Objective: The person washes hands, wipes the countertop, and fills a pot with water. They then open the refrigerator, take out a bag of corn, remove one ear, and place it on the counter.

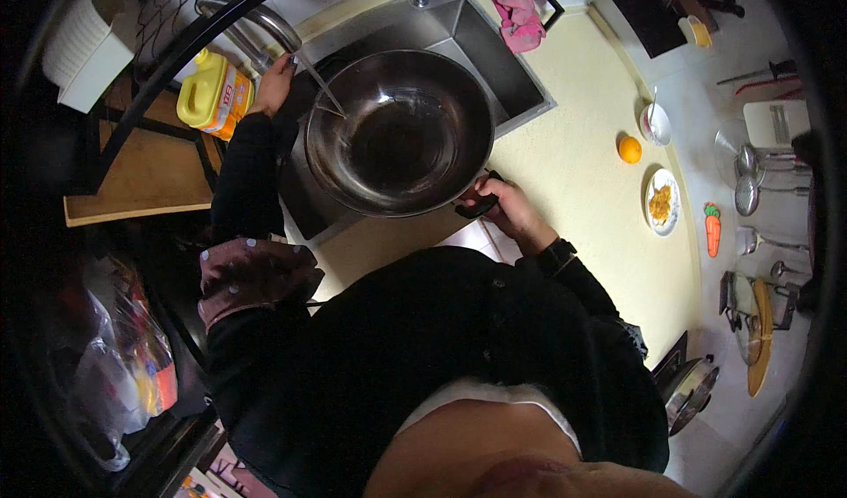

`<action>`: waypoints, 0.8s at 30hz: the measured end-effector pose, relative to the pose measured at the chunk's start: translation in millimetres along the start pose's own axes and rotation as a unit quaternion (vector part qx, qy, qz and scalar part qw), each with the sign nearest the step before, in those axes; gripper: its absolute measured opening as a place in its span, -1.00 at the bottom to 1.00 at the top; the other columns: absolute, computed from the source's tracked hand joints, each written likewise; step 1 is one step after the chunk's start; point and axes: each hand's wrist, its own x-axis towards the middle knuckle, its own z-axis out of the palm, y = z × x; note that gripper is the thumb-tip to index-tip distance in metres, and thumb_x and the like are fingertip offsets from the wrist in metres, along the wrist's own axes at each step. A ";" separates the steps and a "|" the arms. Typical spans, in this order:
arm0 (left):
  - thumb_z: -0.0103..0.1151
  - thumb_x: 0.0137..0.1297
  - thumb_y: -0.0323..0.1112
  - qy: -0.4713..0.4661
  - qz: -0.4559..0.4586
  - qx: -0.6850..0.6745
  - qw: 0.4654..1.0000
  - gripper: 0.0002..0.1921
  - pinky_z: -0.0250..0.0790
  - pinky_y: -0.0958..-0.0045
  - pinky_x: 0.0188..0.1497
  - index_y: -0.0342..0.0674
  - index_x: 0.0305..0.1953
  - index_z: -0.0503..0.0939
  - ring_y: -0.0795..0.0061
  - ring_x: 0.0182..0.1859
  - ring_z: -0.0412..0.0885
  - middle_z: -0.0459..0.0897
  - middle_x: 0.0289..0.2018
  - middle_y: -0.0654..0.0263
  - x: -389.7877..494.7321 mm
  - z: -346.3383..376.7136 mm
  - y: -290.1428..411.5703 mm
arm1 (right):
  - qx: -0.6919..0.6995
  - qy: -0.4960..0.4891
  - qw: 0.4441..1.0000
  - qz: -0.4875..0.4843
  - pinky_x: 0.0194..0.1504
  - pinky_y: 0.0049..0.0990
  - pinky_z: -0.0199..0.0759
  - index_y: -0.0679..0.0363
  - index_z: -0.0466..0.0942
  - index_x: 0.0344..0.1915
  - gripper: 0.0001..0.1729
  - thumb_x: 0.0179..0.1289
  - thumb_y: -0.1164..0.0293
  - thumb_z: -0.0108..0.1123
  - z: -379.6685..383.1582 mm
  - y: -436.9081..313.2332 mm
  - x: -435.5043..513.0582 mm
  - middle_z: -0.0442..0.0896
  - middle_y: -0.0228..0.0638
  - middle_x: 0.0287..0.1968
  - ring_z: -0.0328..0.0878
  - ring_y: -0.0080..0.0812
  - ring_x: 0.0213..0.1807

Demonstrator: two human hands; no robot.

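Note:
A large dark metal wok (403, 134) is held over the stainless steel sink (499, 91), slightly tilted. My right hand (513, 210) grips its black handle (480, 205) at the near right. A thin stream of water (321, 84) runs from the curved faucet (274, 28) onto the wok's left inner wall. At the faucet's base, my left hand (272, 88) is closed against the metal, with some fingers hidden. The wok's inside looks wet and shiny around a darker bottom.
Left of the faucet stands a yellow detergent jug (215, 94). A pink cloth (517, 16) lies at the sink's far corner. The right counter holds an orange (629, 149), a bowl with a spoon (655, 125) and a plate of food (662, 201). A black rack bar (165, 68) crosses the upper left.

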 end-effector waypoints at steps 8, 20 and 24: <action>-0.03 0.35 -0.16 -0.065 -0.081 -0.134 0.986 -0.39 0.00 0.43 0.32 -0.18 0.37 0.11 0.25 0.37 0.15 0.21 0.32 0.05 -7.3 -14.9 20.4 | -0.049 0.013 0.999 -0.011 -0.07 -0.37 0.49 0.24 0.49 -0.22 -0.76 0.19 0.33 0.03 -0.4 3.6 -4.0 0.61 -0.29 -0.22 0.60 -0.38 -0.18; 0.07 0.28 0.09 -0.050 -0.145 -0.069 0.986 -0.16 -0.24 0.32 0.43 -0.32 0.39 0.00 0.11 0.47 -0.17 -0.11 0.41 -0.10 -154.7 10.7 52.4 | -0.054 0.034 0.998 -0.025 -0.38 -0.64 0.48 0.22 0.50 -0.20 -0.75 0.18 0.31 0.07 2.5 10.4 -2.4 0.65 -0.30 -0.29 0.66 -0.42 -0.33; -0.02 0.35 -0.12 -0.104 -0.057 0.122 0.985 -0.43 0.03 0.25 0.33 -0.28 0.30 0.21 0.07 0.33 0.14 0.17 0.28 -0.09 -160.5 41.2 -5.7 | -0.084 -0.013 0.993 -0.079 -0.21 -0.56 0.47 0.23 0.56 -0.16 -0.69 0.22 0.26 0.08 -5.7 18.4 0.9 0.66 -0.30 -0.26 0.61 -0.45 -0.26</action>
